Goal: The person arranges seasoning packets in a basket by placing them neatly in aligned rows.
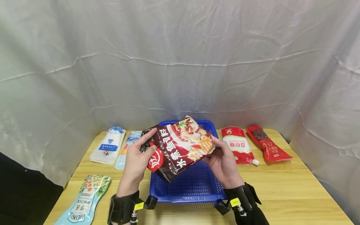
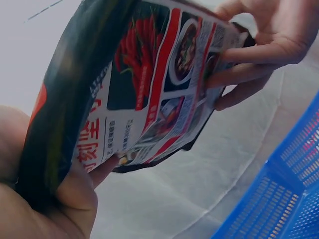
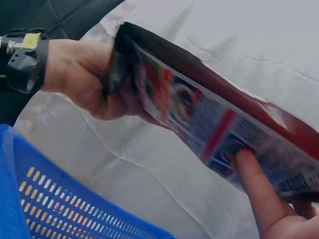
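A dark red seasoning packet [image 1: 180, 145] with a food picture on its front is held tilted above a blue plastic basket [image 1: 188, 198]. My left hand [image 1: 137, 159] grips the packet's dark end, thumb on the front. At the other end my right hand [image 1: 223, 161] holds the picture side, its fingers [image 2: 244, 74] spread against the printed back. Red chillies and small dish photos show on that back in the left wrist view. Much of the basket's inside is hidden behind the packet.
Left of the basket lie a white pouch [image 1: 108, 147], a blue-and-orange pouch [image 1: 127, 150] and a light blue Heinz pouch [image 1: 85, 200]. To the right are a red-and-white spouted pouch [image 1: 236, 145] and a red packet [image 1: 267, 145]. A grey curtain [image 1: 180, 84] hangs behind the wooden table [image 1: 287, 193].
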`<move>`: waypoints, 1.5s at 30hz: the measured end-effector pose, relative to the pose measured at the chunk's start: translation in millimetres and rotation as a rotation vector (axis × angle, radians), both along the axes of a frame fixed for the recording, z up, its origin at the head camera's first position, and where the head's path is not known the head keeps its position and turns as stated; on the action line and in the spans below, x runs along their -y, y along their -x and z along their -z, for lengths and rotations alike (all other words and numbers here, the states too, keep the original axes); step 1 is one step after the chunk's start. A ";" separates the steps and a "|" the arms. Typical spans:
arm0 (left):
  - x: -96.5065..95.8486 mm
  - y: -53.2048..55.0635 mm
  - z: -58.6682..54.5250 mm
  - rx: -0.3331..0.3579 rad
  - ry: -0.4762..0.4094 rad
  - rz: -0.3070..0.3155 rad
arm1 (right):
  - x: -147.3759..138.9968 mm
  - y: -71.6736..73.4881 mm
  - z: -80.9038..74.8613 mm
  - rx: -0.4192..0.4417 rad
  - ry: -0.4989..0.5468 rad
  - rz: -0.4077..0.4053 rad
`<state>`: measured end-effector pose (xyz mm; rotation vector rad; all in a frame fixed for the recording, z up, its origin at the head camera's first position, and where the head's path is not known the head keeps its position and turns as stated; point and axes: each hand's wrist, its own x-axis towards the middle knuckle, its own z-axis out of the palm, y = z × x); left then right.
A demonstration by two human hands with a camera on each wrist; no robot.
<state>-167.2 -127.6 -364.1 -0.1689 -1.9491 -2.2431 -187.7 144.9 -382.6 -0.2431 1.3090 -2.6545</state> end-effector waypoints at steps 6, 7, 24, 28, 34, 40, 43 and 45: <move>10.8 -4.1 -3.0 -0.028 0.036 0.096 | -11.0 -2.8 -2.2 0.046 -0.002 -0.012; 12.4 -4.5 -3.4 -0.033 0.048 0.106 | -12.8 -2.7 -2.8 0.040 -0.013 -0.040; 21.7 -4.2 -6.2 0.022 0.141 0.253 | -21.2 4.6 -6.6 0.087 -0.293 -0.215; 20.1 -2.7 -4.0 -0.009 0.128 0.207 | -21.5 4.6 -7.2 0.069 -0.269 -0.191; 18.6 -2.2 -3.0 0.010 0.124 0.108 | -21.3 2.6 -7.5 0.072 -0.241 -0.148; 13.3 -1.8 -4.8 0.005 0.041 0.073 | -17.7 0.7 -6.1 0.087 -0.169 -0.071; 5.7 -2.0 -5.2 -0.011 -0.044 0.078 | -14.2 0.3 -4.8 0.080 -0.112 -0.023; -0.6 -2.0 -4.9 -0.012 -0.111 0.072 | -11.4 0.5 -4.1 0.072 -0.075 0.006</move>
